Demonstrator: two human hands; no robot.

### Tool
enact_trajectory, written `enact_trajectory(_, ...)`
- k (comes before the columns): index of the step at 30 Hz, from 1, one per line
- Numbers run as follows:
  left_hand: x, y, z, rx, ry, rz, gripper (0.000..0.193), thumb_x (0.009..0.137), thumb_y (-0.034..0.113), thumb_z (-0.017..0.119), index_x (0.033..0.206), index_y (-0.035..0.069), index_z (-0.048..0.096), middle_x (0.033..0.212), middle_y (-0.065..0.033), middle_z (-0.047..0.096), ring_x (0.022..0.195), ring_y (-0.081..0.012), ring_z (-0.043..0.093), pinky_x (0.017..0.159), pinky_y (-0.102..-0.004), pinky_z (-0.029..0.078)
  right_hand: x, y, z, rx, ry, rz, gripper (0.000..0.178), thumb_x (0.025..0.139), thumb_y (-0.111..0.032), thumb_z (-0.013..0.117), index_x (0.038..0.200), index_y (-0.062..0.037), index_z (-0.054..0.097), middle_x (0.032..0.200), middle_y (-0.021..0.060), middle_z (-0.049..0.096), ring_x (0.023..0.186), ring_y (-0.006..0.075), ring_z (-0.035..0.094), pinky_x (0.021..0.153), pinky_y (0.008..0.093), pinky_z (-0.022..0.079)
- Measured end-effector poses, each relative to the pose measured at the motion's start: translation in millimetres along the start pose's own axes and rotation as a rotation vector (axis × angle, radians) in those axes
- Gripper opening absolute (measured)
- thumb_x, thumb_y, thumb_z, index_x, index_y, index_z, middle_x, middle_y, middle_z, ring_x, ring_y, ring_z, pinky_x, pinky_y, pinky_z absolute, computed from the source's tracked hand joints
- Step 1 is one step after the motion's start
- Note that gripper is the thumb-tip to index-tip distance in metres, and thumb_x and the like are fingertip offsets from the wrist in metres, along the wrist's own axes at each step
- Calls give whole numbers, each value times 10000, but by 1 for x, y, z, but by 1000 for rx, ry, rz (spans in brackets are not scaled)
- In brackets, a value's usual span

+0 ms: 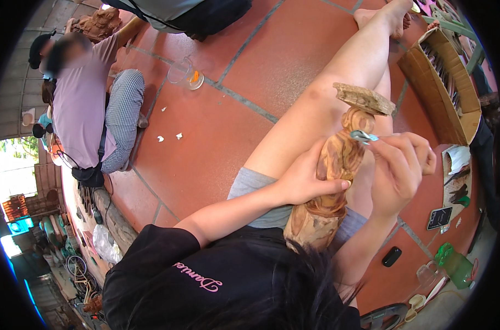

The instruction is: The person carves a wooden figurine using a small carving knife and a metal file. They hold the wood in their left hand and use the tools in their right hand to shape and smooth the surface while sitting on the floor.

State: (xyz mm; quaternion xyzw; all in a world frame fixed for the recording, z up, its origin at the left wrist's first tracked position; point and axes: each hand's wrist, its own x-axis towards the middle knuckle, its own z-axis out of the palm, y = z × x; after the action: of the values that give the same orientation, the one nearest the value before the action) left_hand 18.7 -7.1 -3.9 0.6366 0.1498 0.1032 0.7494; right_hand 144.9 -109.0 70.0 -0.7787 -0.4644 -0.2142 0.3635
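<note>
A carved wooden figure (338,157) with a flat, wide top stands tilted between my thighs, its rough block base against my lap. My left hand (308,179) is wrapped round the figure's middle, the thumb across its front. Between the thumb and fingers of my right hand (396,165) is a small folded grey and light-blue piece (363,136), perhaps sandpaper. That piece touches or nearly touches the figure just below its rounded head. My bare legs (316,104) stretch out over the tiled floor beyond the figure.
An open cardboard box (434,91) with long thin things stands at the far right. A clear plastic cup (192,80) lies ahead on the tiles. Another person (82,115) sits at the left. A black device (392,256) and a green bottle (456,267) are near my right side.
</note>
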Motion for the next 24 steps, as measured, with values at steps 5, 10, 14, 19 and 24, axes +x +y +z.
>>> enact_trajectory(5,0,4,-1,60,7,-27,714,729,284,748,1240,-37,366,1083,-164,573,1036,-222,568,894,-328,438,-1,-3,0,-46,6,10,136,597,-29,716,699,-93,652,697,-24,584,779,156,539,818,310,288)
enact_trajectory(10,1,4,-1,65,11,-31,716,727,293,748,1235,-37,366,1073,-166,578,1023,-228,575,885,-331,442,-6,3,3,-31,-37,1,137,584,-31,717,694,-91,661,706,-26,594,769,156,537,809,308,289)
enact_trajectory(14,0,5,-2,85,7,-36,724,724,302,748,1238,-36,365,1071,-168,578,1019,-231,577,881,-332,442,-3,1,1,-28,35,-34,146,575,-25,717,700,-89,674,717,-20,603,761,159,534,801,309,290)
enact_trajectory(19,1,2,-2,79,18,-25,731,723,305,748,1240,-37,362,1067,-172,581,1016,-237,580,881,-334,442,-6,2,5,-36,48,-50,147,570,-23,714,698,-89,684,722,-15,607,755,161,536,795,309,291)
enact_trajectory(24,1,-1,-1,59,23,-46,740,722,304,749,1246,-40,355,1075,-180,583,1020,-242,581,884,-334,442,-8,4,8,-27,57,-26,141,565,-58,708,697,-104,690,718,-35,626,746,152,544,826,327,275)
